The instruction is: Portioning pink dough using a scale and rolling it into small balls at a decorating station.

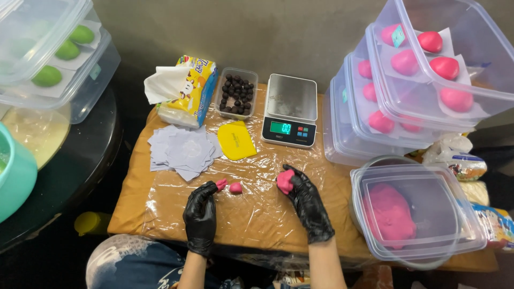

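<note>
While both hands sit in black gloves on the film-covered tabletop (160, 208), the relation that matters is around the small pink dough ball (235, 188). It lies loose on the film, in front of the digital scale (289, 110), nearer the person and a little to the left of it.

Left hand (201, 214): fingers (210, 188) pinched narrow on a small pink dough bit (221, 184). That bit sits just beside the ball, on its left; touching or a hair apart, cannot tell.

Right hand (309, 200): fingers (296, 174) closed around a larger pink dough lump (285, 181), held just off the film. Lump lies to the right of the ball, clearly apart from it.

So the ball is between the two hands, much closer to the left one. It looks roughly round, no clear long axis.

Relative to the scale: tray of dark round balls (237, 94) just left of it, yellow scraper (235, 141) left and nearer the person, stack of paper squares (183, 151) further left. Tub of pink dough (412, 211) sits right of the scale, near the tabletop's right edge.
</note>
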